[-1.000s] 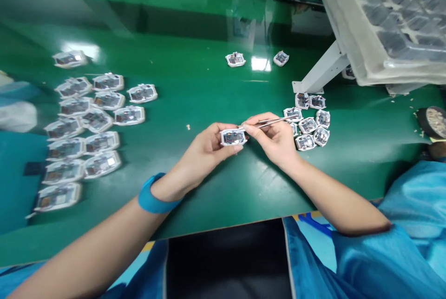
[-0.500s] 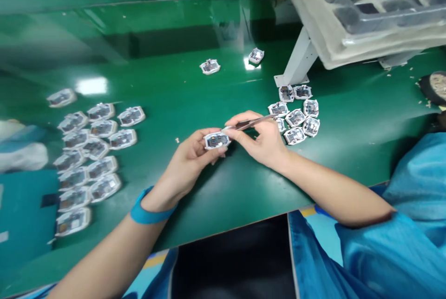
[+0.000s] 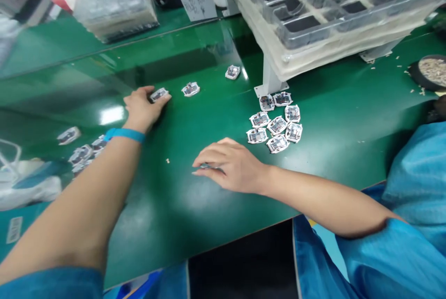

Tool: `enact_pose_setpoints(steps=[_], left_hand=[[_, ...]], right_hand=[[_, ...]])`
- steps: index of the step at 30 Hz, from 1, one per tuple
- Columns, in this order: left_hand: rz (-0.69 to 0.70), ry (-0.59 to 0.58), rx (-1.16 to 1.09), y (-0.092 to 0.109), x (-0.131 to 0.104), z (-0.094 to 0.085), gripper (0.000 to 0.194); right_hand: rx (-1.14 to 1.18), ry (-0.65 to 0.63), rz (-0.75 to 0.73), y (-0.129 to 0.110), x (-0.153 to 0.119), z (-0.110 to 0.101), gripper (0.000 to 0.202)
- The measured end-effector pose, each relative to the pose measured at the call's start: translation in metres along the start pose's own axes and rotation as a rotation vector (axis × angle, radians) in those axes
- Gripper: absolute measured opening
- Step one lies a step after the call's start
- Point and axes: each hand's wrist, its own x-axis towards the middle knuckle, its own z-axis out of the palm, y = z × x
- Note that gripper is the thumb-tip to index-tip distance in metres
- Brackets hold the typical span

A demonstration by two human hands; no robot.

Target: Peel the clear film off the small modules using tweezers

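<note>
My left hand (image 3: pixel 144 106) reaches to the back of the green table, its thumb and fingers around a small white-framed electronic unit (image 3: pixel 159 95) at the table surface. Just right of it lies another unit (image 3: pixel 191 89), and a third (image 3: pixel 232 72) sits farther right. My right hand (image 3: pixel 228 164) is over the middle of the table, fingers curled round a thin metal tool (image 3: pixel 209 166), mostly hidden in the palm. Beyond it lies a cluster of several units (image 3: pixel 278 125). More units (image 3: pixel 81 154) at the left are partly covered by my left forearm.
A clear plastic tray (image 3: pixel 296 41) rests on a raised stand at the back right. A black bowl of small pale pieces (image 3: pixel 414 76) is at the far right. Stacked clear trays (image 3: pixel 114 10) and a white holder with tools (image 3: pixel 198 6) stand behind.
My left hand has moved from the middle to the back left with a unit. My right hand has shifted down and left, its tool now tucked into the palm. The view has shifted.
</note>
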Motion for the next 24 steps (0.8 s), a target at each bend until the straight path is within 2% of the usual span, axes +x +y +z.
enact_pose_setpoints(steps=[3, 5, 7, 11, 13, 15, 16, 17, 19, 21, 24], left_hand=[[0.101, 0.088, 0.198, 0.007, 0.004, 0.008, 0.078], [0.178, 0.06, 0.256, 0.011, 0.004, 0.018, 0.071], [0.222, 0.036, 0.218, 0.014, 0.004, 0.028, 0.06], [0.286, 0.126, 0.158, 0.02, -0.006, 0.042, 0.044], [0.265, 0.117, 0.033, 0.023, -0.023, 0.048, 0.044], [0.165, 0.075, -0.236, 0.025, -0.051, 0.053, 0.049], [0.144, 0.063, -0.292, 0.026, -0.067, 0.055, 0.051], [0.12, 0.029, -0.339, 0.026, -0.085, 0.057, 0.052], [-0.024, -0.104, -0.559, 0.028, -0.118, 0.058, 0.052], [-0.15, -0.219, -0.659, 0.029, -0.146, 0.057, 0.046], [-0.244, -0.254, -0.747, 0.029, -0.171, 0.054, 0.032]], right_hand=[[-0.026, -0.013, -0.018, 0.001, 0.001, 0.0, 0.017], [-0.029, -0.031, -0.021, 0.001, 0.002, 0.0, 0.017], [-0.025, -0.045, -0.012, 0.003, 0.002, 0.001, 0.017], [-0.005, 0.012, 0.008, 0.005, 0.002, 0.0, 0.017], [0.019, 0.103, 0.019, 0.004, 0.002, -0.004, 0.017], [0.06, 0.203, 0.055, 0.001, 0.004, -0.009, 0.015], [0.087, 0.251, 0.087, 0.0, 0.005, -0.012, 0.013], [0.12, 0.298, 0.123, -0.002, 0.006, -0.015, 0.011], [0.197, 0.392, 0.208, -0.002, 0.009, -0.019, 0.007], [0.288, 0.461, 0.301, 0.0, 0.011, -0.019, 0.005], [0.427, 0.495, 0.474, 0.008, 0.011, -0.013, 0.011]])
